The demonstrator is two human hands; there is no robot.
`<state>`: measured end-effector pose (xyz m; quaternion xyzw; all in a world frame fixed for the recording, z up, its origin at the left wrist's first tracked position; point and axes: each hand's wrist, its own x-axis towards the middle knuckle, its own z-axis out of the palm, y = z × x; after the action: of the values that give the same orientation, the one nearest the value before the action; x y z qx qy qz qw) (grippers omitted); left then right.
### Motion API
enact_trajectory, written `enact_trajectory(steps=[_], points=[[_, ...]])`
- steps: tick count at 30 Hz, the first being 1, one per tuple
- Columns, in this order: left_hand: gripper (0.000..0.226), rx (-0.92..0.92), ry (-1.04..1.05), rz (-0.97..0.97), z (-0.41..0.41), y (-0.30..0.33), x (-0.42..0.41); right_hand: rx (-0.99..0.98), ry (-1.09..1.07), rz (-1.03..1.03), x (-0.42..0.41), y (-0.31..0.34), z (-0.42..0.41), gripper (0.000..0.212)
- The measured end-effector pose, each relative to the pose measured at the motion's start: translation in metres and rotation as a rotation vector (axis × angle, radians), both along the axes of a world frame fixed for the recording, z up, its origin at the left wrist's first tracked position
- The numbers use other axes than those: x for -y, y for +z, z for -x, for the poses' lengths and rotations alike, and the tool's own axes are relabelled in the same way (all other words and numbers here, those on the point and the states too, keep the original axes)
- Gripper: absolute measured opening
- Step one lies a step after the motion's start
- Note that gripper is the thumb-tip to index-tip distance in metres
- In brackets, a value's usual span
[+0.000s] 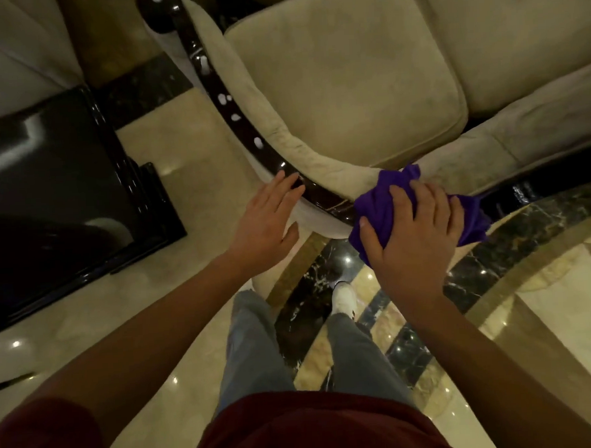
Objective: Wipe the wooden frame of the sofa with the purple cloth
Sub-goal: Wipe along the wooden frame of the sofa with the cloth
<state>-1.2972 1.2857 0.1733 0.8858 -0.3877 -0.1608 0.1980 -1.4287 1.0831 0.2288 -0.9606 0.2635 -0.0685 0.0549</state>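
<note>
Seen from the head camera, the person stands at the rounded front corner of the sofa, legs and a white shoe (343, 297) visible below on the marble floor (174, 298). The right hand (412, 231) lies at about four o'clock from the picture's centre, fingers spread and curled down over the purple cloth (385, 202), grasping it in a bunched wad and pressing it onto the wooden frame (222, 101) where the dark glossy rail bends round the corner. The cloth covers the rail there and spills off toward the floor at four o'clock of the hand, so the palm seems to supply pressure while the loose folds trail. The left hand (266, 218), at about nine o'clock of the cloth, is released and flat, fingertips resting on or just over the rail's outer edge; contact is hard to confirm. It likely steadies the bent-over body rather than working. The rail runs on toward eleven o'clock, beside the beige seat cushion (341, 84), and carries bright white spots that could be reflections or residue. A black glossy side table (45, 189) stands well apart at nine o'clock. Judging by position, much of the arm's rail may remain to be wiped.
</note>
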Motion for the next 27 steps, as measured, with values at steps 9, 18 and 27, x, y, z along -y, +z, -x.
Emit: enact_trajectory(steps=[9,18,27], points=[[0.095,-0.199,-0.181,0.08,-0.02,-0.02,-0.015,0.09,-0.235,0.029,-0.039,-0.004,-0.03,0.053],[0.082,-0.182,-0.461,-0.151,-0.07,-0.001,-0.024,0.004,-0.335,0.081,-0.08,-0.008,-0.076,0.048],[0.075,-0.2,-0.326,0.03,-0.083,0.024,-0.052,-0.239,-0.28,0.03,-0.106,-0.023,-0.121,0.046]])
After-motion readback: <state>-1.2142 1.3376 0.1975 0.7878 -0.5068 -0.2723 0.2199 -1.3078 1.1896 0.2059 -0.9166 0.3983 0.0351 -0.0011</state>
